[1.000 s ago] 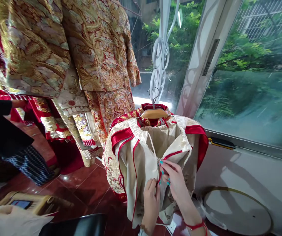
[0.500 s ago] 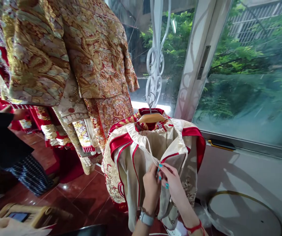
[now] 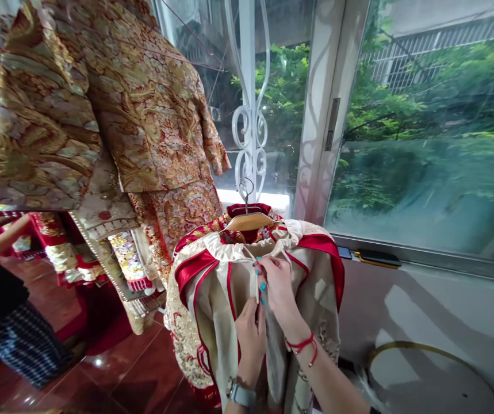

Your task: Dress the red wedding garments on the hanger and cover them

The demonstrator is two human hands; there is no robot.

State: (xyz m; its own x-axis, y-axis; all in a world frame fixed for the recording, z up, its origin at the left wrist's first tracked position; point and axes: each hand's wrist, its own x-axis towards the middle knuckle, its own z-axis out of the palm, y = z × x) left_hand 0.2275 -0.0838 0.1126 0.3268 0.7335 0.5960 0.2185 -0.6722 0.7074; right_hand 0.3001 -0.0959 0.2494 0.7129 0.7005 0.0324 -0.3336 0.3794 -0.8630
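Note:
A cream garment (image 3: 212,305) with red piping and a gathered white edge hangs on a wooden hanger (image 3: 249,222). Behind it on that hanger is a jacket (image 3: 184,339) with a red collar and beaded embroidery. My right hand (image 3: 276,283), turquoise on its nails, pinches a white drawstring (image 3: 249,253) at the garment's gathered opening. Just below, my left hand (image 3: 251,330) is closed with thumb and fingers together on a hanging length of the drawstring. The fingers partly hide where the strings meet.
Gold brocade jackets (image 3: 156,115) hang at the left. A person in dark clothes (image 3: 0,299) stands beyond, arm towards red garments. A white scrolled metal post (image 3: 249,115) rises behind the hanger. A black and yellow object (image 3: 378,259) lies on the window sill.
My right hand has moved up and left, my left hand slightly down, so they are now apart along the string. The gathered opening is drawn narrower. The view has shifted to the right.

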